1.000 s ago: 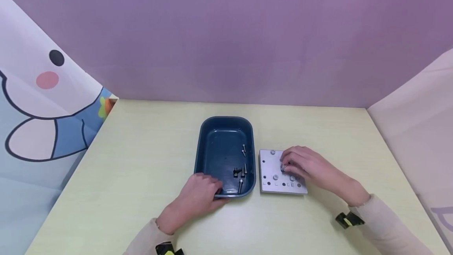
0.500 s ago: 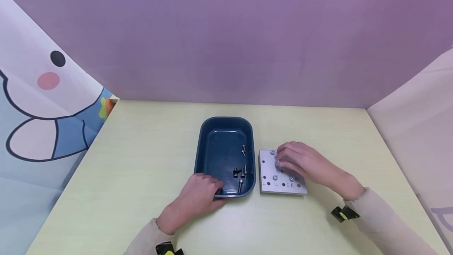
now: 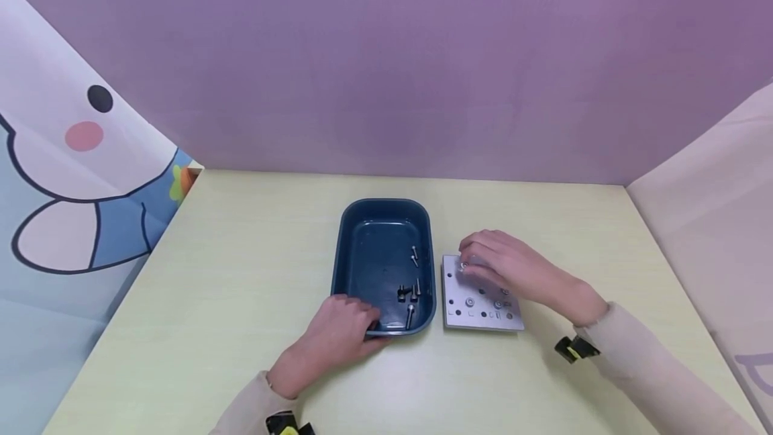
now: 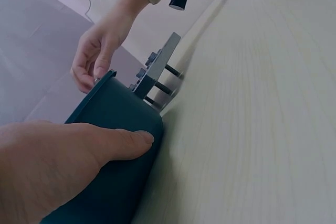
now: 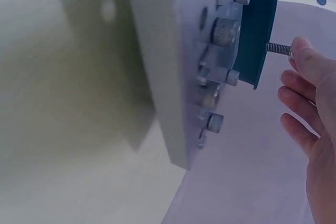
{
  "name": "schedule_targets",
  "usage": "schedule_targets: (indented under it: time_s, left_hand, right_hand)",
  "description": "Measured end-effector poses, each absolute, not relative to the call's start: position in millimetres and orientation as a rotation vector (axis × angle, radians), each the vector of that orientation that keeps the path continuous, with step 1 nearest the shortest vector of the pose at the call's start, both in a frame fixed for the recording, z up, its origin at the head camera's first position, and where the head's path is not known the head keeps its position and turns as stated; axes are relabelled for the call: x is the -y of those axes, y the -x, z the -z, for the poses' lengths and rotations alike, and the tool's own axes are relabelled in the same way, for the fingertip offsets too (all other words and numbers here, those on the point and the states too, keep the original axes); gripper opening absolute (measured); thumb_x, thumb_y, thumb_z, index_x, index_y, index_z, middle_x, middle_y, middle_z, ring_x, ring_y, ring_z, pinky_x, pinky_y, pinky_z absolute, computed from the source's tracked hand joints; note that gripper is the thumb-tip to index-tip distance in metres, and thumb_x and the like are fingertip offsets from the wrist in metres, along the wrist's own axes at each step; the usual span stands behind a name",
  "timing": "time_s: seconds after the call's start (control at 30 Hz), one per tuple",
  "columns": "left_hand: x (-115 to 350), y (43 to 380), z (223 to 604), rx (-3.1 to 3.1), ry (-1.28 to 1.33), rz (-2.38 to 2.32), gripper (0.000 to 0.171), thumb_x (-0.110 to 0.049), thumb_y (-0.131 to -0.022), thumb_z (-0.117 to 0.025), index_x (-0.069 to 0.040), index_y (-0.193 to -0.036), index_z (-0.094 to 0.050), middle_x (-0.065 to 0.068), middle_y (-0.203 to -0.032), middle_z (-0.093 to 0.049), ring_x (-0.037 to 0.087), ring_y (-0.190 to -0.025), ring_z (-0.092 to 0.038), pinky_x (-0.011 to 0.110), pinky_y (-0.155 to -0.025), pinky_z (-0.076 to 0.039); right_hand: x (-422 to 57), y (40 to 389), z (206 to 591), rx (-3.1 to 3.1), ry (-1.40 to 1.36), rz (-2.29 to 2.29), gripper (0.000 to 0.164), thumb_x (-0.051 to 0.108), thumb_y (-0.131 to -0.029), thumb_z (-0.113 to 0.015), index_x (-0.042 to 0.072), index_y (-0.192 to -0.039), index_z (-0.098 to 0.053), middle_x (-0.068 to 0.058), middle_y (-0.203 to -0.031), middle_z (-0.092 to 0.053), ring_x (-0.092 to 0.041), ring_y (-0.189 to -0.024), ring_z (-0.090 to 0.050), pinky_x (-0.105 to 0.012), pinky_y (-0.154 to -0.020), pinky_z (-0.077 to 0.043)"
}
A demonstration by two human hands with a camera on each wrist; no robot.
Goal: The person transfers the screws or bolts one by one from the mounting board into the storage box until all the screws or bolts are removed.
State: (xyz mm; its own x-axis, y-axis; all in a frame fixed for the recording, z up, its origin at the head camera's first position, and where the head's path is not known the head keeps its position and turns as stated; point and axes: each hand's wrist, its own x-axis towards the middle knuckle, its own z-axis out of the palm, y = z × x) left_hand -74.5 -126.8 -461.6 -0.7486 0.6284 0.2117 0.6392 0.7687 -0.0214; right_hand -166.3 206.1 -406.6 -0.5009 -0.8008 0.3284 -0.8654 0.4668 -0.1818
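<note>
My right hand pinches a socket head bolt between thumb and index finger. In the right wrist view its threaded end is free, apart from the plate. Beneath that hand in the head view lies a silver metal plate with holes and several seated bolts. The left wrist view shows bolt shanks sticking out under the plate. My left hand grips the near left corner of a dark blue tray, fingers inside over the rim and thumb against the outer wall.
Several loose screws lie along the right side inside the tray. The plate stands just right of the tray on a pale wooden table. A purple curtain closes off the back, and printed cloth hangs at the left.
My right hand has moved left and toward the back of the plate with the bolt, away from the plate's middle and toward the tray. My left hand keeps its place on the tray.
</note>
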Motion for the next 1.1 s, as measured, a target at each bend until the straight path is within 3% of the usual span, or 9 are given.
schedule_targets:
  time_s: [1.1]
  left_hand:
    - [127.2,75.0,462.1,2.743,1.005,0.088,0.044,-0.06,-0.084,-0.077,-0.022,-0.07,-0.06,-0.01,-0.067,-0.066,0.01,-0.057,-0.06,0.026,-0.053,-0.04]
  right_hand:
    - [-177.8,180.3,379.9,2.373,-1.611,-0.401,0.021,0.012,-0.093,-0.075,0.008,-0.111,-0.065,-0.003,-0.117,-0.068,-0.02,-0.111,-0.065,-0.041,-0.098,-0.053]
